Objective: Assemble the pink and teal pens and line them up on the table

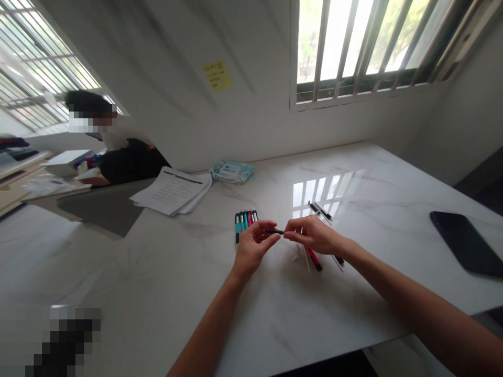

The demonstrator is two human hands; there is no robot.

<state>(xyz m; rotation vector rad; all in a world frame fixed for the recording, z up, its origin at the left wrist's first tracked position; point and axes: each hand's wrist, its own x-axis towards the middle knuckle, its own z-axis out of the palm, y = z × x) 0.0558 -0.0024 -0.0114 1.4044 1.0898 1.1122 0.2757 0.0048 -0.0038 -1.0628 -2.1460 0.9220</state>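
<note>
A short black pen part [274,231] is held level above the table between my two hands. My left hand [250,245] grips one end between thumb and fingers. The fingertips of my right hand [313,235] are pinched together at its other end. Just behind my left hand lies a row of several click pens [242,219] in teal, red and white, side by side and partly covered by the hand. Loose pieces surround my right hand: a red pen barrel [314,258], thin white refills [338,264] and black pen parts [314,207].
On the marble-patterned table [176,293], a stack of printed papers [173,189] and a blue wipes packet [231,172] lie near the wall. A dark phone-like slab [467,243] is at the right. Another person [126,149] sits at the far left. A yellow note [217,76] hangs on the wall.
</note>
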